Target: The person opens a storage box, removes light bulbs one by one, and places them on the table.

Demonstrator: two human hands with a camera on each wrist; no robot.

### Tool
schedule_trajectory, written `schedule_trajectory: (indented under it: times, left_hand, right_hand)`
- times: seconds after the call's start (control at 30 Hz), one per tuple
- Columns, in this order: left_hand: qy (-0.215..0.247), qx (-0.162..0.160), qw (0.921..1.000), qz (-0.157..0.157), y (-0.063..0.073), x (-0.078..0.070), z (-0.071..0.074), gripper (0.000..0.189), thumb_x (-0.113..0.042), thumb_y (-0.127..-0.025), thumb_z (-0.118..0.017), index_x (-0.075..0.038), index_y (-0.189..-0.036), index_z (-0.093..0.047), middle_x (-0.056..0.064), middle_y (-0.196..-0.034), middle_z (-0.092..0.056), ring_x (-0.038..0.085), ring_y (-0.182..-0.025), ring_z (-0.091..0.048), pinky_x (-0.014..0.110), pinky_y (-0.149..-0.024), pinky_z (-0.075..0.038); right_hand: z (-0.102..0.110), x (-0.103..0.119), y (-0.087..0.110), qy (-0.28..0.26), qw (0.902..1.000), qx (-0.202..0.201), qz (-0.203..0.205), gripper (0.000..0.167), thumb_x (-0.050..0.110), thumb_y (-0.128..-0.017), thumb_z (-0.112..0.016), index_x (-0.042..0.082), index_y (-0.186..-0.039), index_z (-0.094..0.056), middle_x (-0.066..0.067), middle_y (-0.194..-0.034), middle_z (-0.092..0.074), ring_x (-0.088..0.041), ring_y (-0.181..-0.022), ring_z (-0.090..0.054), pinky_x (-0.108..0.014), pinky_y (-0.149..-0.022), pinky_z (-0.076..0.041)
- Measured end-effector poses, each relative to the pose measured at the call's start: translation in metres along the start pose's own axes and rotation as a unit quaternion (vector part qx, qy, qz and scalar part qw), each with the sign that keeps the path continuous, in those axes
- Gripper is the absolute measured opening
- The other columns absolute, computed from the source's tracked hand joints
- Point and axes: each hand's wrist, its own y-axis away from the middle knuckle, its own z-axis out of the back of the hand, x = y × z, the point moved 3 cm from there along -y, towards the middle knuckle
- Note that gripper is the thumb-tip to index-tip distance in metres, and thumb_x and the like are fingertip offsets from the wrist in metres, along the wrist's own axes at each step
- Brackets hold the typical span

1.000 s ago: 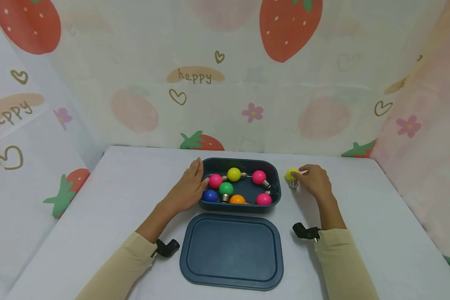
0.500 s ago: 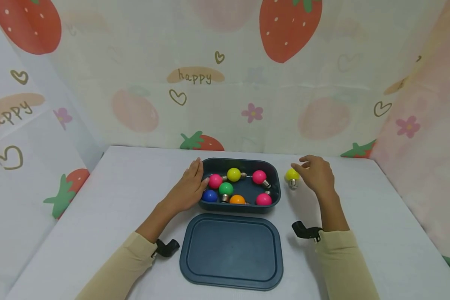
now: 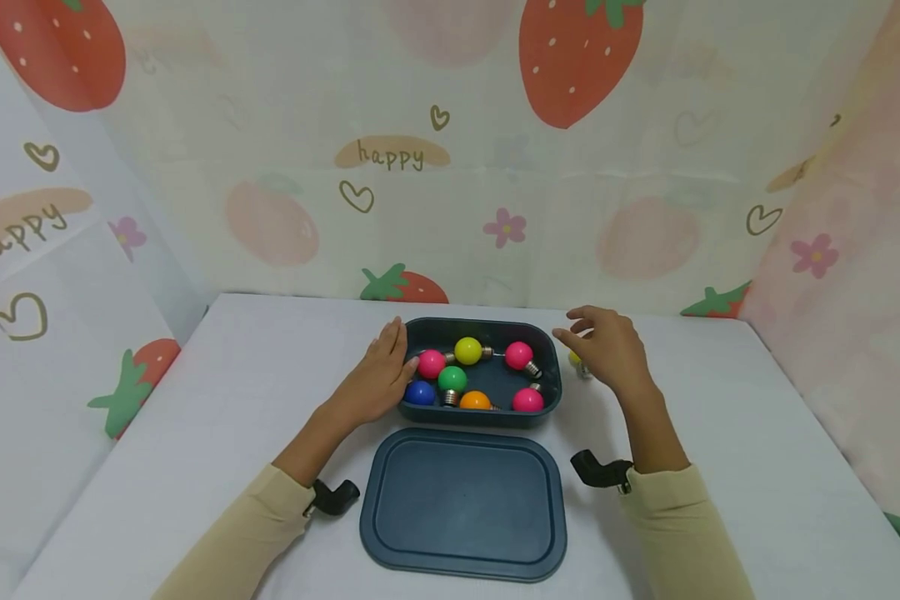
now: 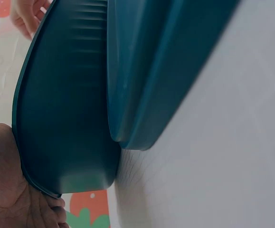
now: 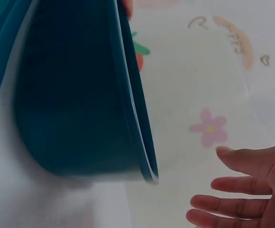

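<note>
Head view: open box (image 3: 480, 418) with seven coloured bulbs (image 3: 468, 350) showing

Expect the box to be light and stiff, probably moulded plastic, smooth enough to slide; its two short ends look the surest hold. The bulbs should be light and slick, and fragile if their shells are glass, which I cannot tell. A gentle pinch round the globe seems best.

The box is dark blue with rounded corners, on the white-covered bench (image 3: 292, 358), its lid (image 3: 462, 504) flat just on the near side. Inside are three pink, one yellow, one green, one blue and one orange, with metallic screw bases where these show. A loose yellow bulb (image 3: 574, 358) is outside, near the box's right end, mostly hidden by the right hand (image 3: 607, 346). That hand hovers empty, thumb and fingers parted. The left hand (image 3: 377, 373) lies straight-fingered against the box's left end.
</note>
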Motion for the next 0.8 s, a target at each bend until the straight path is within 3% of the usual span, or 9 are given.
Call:
schedule_trajectory:
  times: [0.23, 0.43, 0.8]
  left_hand:
    - [-0.002, -0.001, 1.0, -0.001, 0.001, 0.0, 0.0, 0.069, -0.034, -0.11, -0.038, 0.01, -0.157, -0.013, 0.024, -0.167, -0.009, 0.037, -0.155, -0.009, 0.053, -0.122, -0.015]
    - [0.0, -0.003, 1.0, -0.002, 0.001, -0.001, 0.001, 0.069, -0.032, -0.11, -0.039, 0.01, -0.157, -0.014, 0.024, -0.167, -0.01, 0.038, -0.155, -0.01, 0.053, -0.122, -0.016]
    - [0.0, 0.001, 1.0, 0.001, 0.002, -0.002, 0.002, 0.069, -0.032, -0.11, -0.039, 0.01, -0.157, -0.013, 0.024, -0.167, -0.009, 0.037, -0.155, -0.01, 0.051, -0.123, -0.014]
  right_hand:
    - [-0.012, 0.017, 0.003, -0.011, 0.9991, 0.019, 0.036, 0.046, 0.031, -0.097, -0.07, 0.002, -0.132, -0.065, -0.018, -0.115, -0.073, -0.035, -0.105, -0.07, -0.05, -0.08, -0.057]
    - [-0.024, 0.031, 0.005, -0.024, 0.9966, 0.054, 0.058, 0.043, 0.027, -0.096, -0.072, 0.002, -0.131, -0.066, -0.015, -0.108, -0.074, -0.032, -0.101, -0.07, -0.048, -0.083, -0.058]
    - [-0.047, 0.045, 0.009, -0.035, 0.9806, 0.138, 0.135, 0.038, 0.022, -0.093, -0.077, 0.004, -0.125, -0.07, -0.011, -0.109, -0.074, -0.025, -0.097, -0.068, -0.042, -0.084, -0.058]
